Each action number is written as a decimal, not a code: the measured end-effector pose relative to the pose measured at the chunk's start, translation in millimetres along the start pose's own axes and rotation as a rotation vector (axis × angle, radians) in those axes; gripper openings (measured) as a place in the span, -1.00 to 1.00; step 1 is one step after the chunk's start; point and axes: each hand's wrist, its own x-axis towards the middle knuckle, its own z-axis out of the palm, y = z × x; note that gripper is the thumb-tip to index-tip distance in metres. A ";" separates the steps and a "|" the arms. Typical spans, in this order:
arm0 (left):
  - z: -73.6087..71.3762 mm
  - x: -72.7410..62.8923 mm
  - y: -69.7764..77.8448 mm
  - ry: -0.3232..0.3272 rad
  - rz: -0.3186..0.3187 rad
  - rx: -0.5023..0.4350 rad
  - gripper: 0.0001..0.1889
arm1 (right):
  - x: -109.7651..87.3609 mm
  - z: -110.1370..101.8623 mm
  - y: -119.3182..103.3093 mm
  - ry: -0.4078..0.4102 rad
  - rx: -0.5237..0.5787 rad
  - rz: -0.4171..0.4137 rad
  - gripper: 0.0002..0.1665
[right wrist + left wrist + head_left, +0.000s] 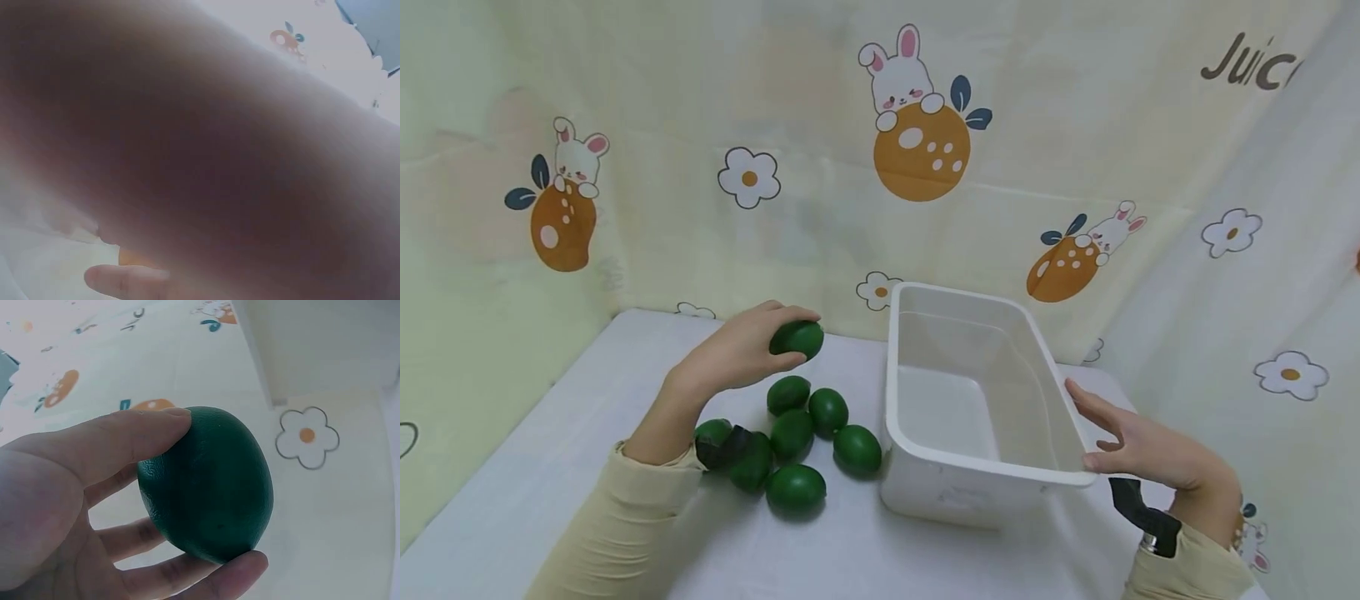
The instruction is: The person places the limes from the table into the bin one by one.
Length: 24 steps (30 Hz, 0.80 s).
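My left hand (747, 348) holds a green lime (797, 338) above the back of the table, left of a white plastic bin (977, 476). In the left wrist view, the thumb lies on one side of the lime (209, 484) and the fingers curl round the other. Several more limes (792, 435) lie grouped on the table between my left forearm and the bin. My right hand (1142, 446) rests against the bin's right rim with thumb and fingers spread apart. In the right wrist view a blurred expanse of skin covers most of the picture; one finger (128, 281) shows.
The bin's open top faces up, and its inside floor shows bare. A white cloth covers the table (760, 558). Behind and at the sides hangs a pale curtain (820, 100) printed with rabbits, oranges and flowers. A black strap (1150, 521) sits at the right wrist.
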 end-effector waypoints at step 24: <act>3.1 8.4 -13.1 -0.023 -0.015 -0.019 -0.44 | -6.1 4.2 -13.8 0.022 -0.076 0.119 0.02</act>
